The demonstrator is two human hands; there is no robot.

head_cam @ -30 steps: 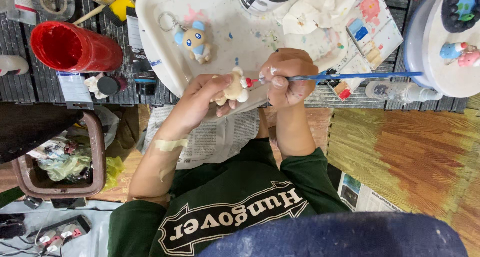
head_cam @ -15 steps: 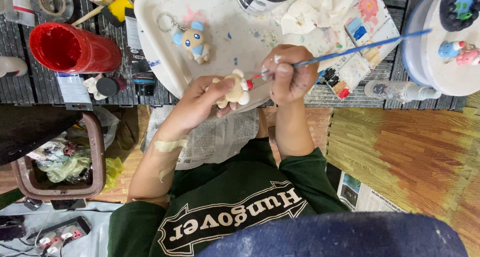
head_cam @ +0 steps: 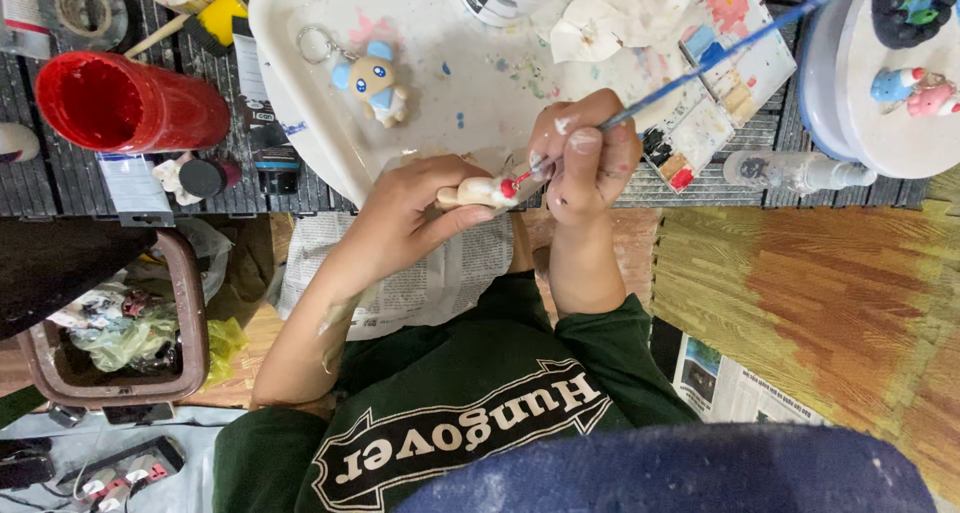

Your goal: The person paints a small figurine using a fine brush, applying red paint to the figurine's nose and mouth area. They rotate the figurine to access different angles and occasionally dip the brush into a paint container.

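Observation:
My left hand [head_cam: 415,211] grips a small cream clay figure [head_cam: 482,191] with a red spot on it, held at the near edge of the white tray [head_cam: 300,103]. My right hand [head_cam: 585,153] holds a thin blue-handled paintbrush [head_cam: 730,45] whose tip touches the red spot on the figure. The brush handle slants up to the right over a paint-smeared palette [head_cam: 722,83]. A painted blue and cream figure with a key ring [head_cam: 372,78] lies on the tray, apart from both hands.
A red cup [head_cam: 125,103] stands at the left on the dark slatted table. A round white stand [head_cam: 880,123] with small painted figures sits at the right. A brown bin with rubbish [head_cam: 120,333] is at lower left. Newspaper [head_cam: 420,283] covers my lap.
The brush handle has swung from level to slanting up to the right. Both hands stayed at the tray's near edge, with the figure now turned on its side.

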